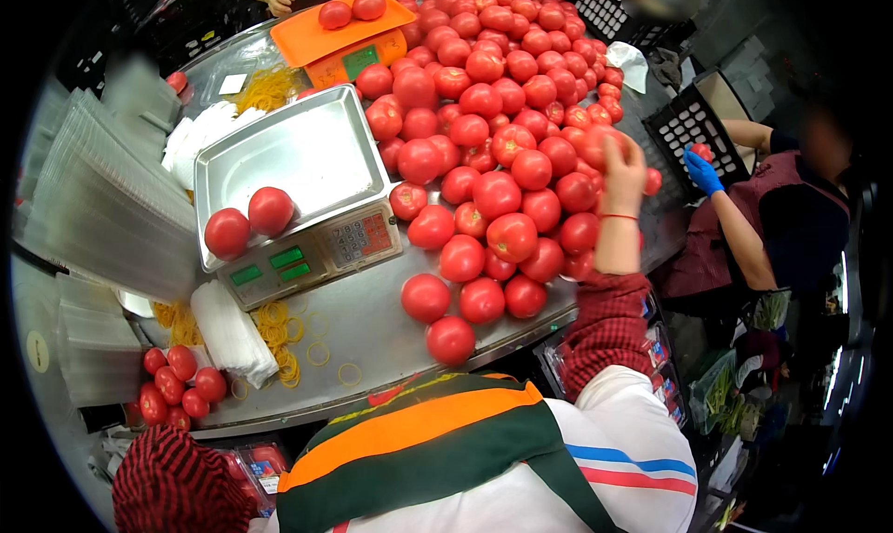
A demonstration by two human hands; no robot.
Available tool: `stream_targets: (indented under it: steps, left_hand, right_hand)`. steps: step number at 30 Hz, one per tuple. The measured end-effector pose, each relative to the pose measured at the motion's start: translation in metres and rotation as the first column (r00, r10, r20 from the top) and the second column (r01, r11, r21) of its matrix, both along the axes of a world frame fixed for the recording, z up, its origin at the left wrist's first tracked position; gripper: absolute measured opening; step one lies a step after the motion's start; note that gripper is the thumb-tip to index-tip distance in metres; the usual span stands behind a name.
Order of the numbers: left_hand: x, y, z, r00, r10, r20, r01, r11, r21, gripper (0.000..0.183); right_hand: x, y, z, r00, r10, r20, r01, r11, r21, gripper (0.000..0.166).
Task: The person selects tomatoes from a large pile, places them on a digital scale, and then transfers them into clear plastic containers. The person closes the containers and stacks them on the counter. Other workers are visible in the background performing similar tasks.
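My right hand reaches over the right side of a large pile of red tomatoes. Its fingers curl around one slightly blurred tomato at the pile's edge. Only the dark red striped sleeve of my left arm shows at the lower left; the hand itself is out of view. Left of the pile is a digital scale with a metal tray. Two tomatoes rest in the tray's near left corner.
Stacked clear plastic containers line the left side. Yellow rubber bands, white foam sleeves and small tomatoes lie nearby. An orange scale holds two tomatoes. At right, a co-worker's blue-gloved hand holds a tomato beside a black crate.
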State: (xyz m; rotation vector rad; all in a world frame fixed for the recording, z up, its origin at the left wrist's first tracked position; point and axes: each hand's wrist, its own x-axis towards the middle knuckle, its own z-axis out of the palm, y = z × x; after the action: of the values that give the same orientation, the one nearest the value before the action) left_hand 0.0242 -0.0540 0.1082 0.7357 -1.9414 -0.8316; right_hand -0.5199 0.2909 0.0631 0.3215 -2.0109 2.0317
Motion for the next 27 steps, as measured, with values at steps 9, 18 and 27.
stream_targets:
  steps: [9,18,27]
  left_hand:
    - [-0.029,-0.19,0.206,0.919,0.391,-0.056,-0.272,0.522,-0.808,0.051]
    - [-0.004,-0.29,0.189,0.859,-0.088,0.504,0.036,0.993,0.111,0.046]
    - [0.02,-0.289,0.206,0.655,0.359,-0.665,-0.331,0.927,0.174,0.034]
  right_hand:
    - [0.151,-0.25,-0.022,0.755,0.639,0.149,-0.636,0.656,0.407,0.043]
    - [0.213,-0.15,-0.024,0.767,0.637,-0.076,-0.559,0.721,0.408,0.017]
    - [0.243,-0.069,-0.058,0.667,0.633,0.393,-0.704,0.708,0.056,0.017]
